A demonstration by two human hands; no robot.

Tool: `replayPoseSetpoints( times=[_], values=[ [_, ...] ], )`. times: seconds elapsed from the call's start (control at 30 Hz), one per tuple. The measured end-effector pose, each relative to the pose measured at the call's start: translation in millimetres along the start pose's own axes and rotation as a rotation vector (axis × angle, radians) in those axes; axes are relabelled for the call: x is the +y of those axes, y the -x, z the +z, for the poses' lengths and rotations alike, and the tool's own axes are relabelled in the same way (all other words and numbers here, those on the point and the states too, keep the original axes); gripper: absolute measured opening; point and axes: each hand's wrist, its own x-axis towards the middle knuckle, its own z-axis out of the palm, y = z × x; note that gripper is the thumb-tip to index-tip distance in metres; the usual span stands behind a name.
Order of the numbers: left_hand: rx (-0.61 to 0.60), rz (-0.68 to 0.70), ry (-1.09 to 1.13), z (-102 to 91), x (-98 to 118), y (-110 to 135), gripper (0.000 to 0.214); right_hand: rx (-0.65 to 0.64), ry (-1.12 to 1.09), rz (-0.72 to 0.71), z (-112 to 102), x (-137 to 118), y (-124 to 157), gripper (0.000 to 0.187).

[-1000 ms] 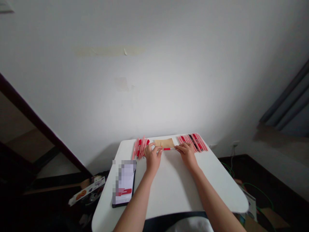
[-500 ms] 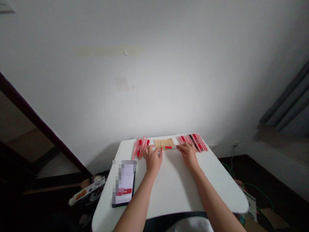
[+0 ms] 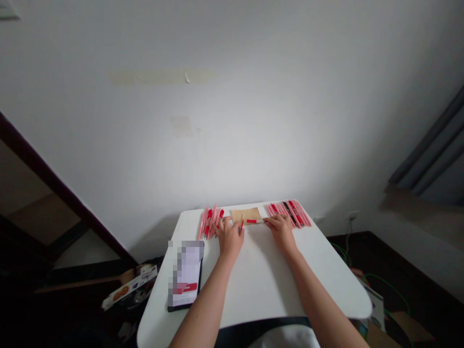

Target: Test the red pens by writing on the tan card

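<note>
At the far edge of the white table (image 3: 261,285) my left hand (image 3: 229,239) pinches a small red pen part (image 3: 241,224) that points up and away. My right hand (image 3: 280,229) grips the end of a red and white pen body (image 3: 254,221) lying across a brown paper piece (image 3: 246,214). The two pieces sit slightly apart. A pile of pink and red pens (image 3: 210,221) lies just left of my left hand. A second row of pens (image 3: 289,212) lies just right of my right hand.
A dark-framed tablet or box (image 3: 185,274) with a blurred face lies on the table's left side. A printed carton (image 3: 129,287) and clutter sit on the floor to the left. Green cables (image 3: 380,280) trail on the floor at right. A white wall stands directly behind the table.
The pen that both hands held in one line has come apart. My left hand now holds a small red piece tilted upward, and my right hand keeps the rest.
</note>
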Motion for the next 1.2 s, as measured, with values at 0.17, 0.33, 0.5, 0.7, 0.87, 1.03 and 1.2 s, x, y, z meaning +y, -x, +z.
replayPoseSetpoints(
  times=[0.17, 0.33, 0.5, 0.7, 0.87, 1.03, 1.2],
  values=[
    [-0.012, -0.008, -0.004, 1.5, 3.4, -1.8, 0.004, -0.014, 0.022, -0.002, 0.5, 1.7, 0.8, 0.029],
    [-0.029, -0.005, -0.075, 5.1, 3.8, -3.2, 0.007, -0.024, 0.024, -0.016, 1.1, 2.1, 0.2, 0.031],
    [-0.052, -0.028, -0.065, 4.8, 2.1, -4.0, 0.009, -0.020, 0.029, -0.005, 0.1, 0.5, 0.5, 0.031],
    [-0.059, -0.056, -0.025, 4.5, -0.6, -4.6, 0.006, -0.026, 0.033, 0.003, -2.6, -2.0, 0.1, 0.030],
    [-0.050, -0.067, -0.010, 9.5, -4.7, -5.5, 0.003, -0.032, 0.026, 0.004, -3.5, -3.4, -0.2, 0.030],
    [-0.021, -0.066, 0.039, 9.8, -6.8, -6.6, 0.003, -0.024, 0.020, 0.015, -2.4, -2.2, 0.5, 0.028],
    [0.120, -0.053, 0.129, 11.2, -11.6, -8.0, 0.005, -0.013, 0.003, -0.003, -1.5, -1.2, 0.7, 0.028]
  ],
)
